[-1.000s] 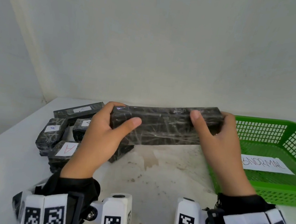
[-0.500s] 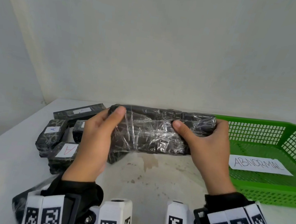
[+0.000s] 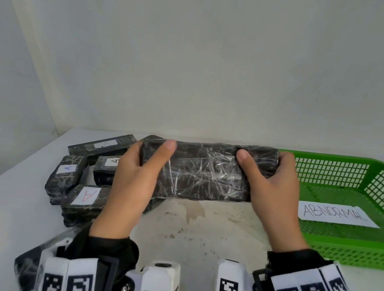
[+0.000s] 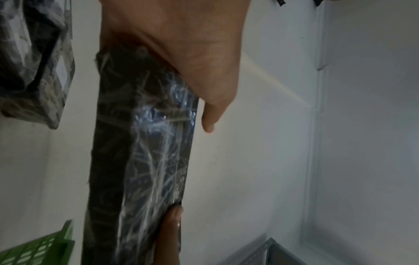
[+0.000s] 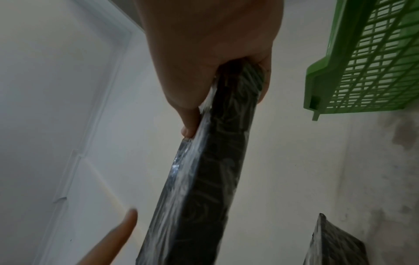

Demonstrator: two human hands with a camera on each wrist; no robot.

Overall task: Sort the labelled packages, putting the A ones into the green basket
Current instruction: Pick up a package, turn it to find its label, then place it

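Both hands hold a long black package (image 3: 204, 171) wrapped in shiny film above the table, level and crosswise. My left hand (image 3: 139, 170) grips its left end (image 4: 140, 143), thumb on the near face. My right hand (image 3: 272, 180) grips its right end (image 5: 217, 161), thumb on the near face. No label shows on the face turned to me. The green basket (image 3: 353, 249) stands at the right with a paper sheet (image 3: 335, 214) reading ABNORMAL inside. Several more black packages lie at the left, some with white A labels (image 3: 86, 196).
The white table (image 3: 199, 227) is stained in the middle below the held package. A pale wall rises right behind the table. The basket's near corner (image 5: 317, 100) is close to my right hand. Another wrapped package (image 4: 38, 68) lies just left of my left hand.
The hands have turned the package about its long axis, so a wider face now looks at me. Both thumbs have shifted up toward the top edge. It stays in the same place.
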